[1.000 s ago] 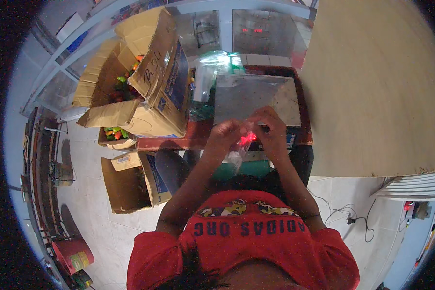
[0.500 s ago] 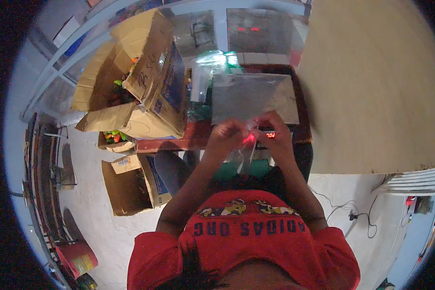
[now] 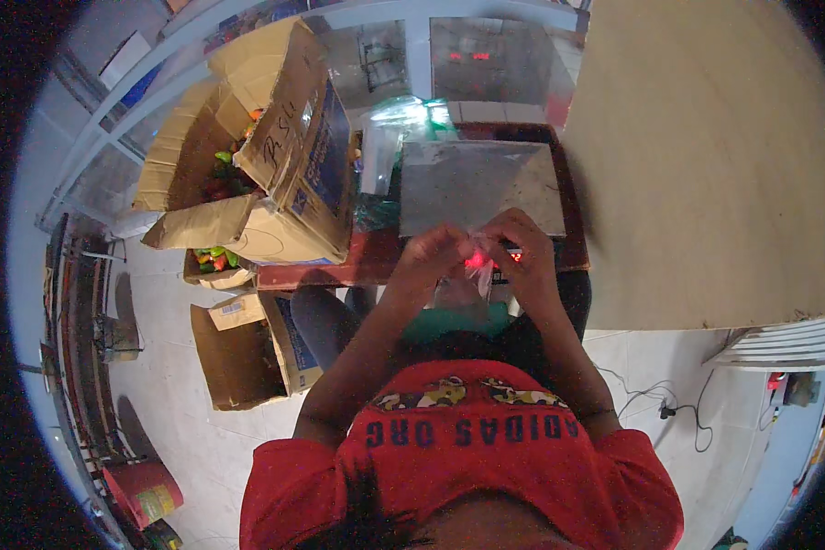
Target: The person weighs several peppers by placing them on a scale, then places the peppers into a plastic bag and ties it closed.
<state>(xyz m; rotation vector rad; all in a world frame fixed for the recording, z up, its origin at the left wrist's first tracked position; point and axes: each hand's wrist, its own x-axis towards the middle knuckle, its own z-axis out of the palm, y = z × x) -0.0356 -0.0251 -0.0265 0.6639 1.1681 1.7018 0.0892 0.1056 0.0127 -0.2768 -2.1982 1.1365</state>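
Observation:
Between my hands hangs a clear plastic bag (image 3: 465, 291), pinched at its upper edge by both. My left hand (image 3: 434, 252) closes its fingertips on the bag's left side. My right hand (image 3: 522, 246) grips the opposite side, thumb and fingers together. The red lit display of a weighing scale shines behind and through the plastic. The scale's flat metal platform (image 3: 481, 183) lies just beyond my fingers. Whether the bag holds anything cannot be made out.
A large open cardboard box (image 3: 298, 206) with peppers (image 3: 223, 170) stands left on the red-brown table (image 3: 376, 258). Another open box (image 3: 238, 357) sits on the floor. Clear plastic bags (image 3: 383, 151) lie behind the scale. A pale board (image 3: 706, 174) rises at the right.
The bag's hanging part has shifted and spread slightly between my hands. Both hands stay nearly in place, still pinching it.

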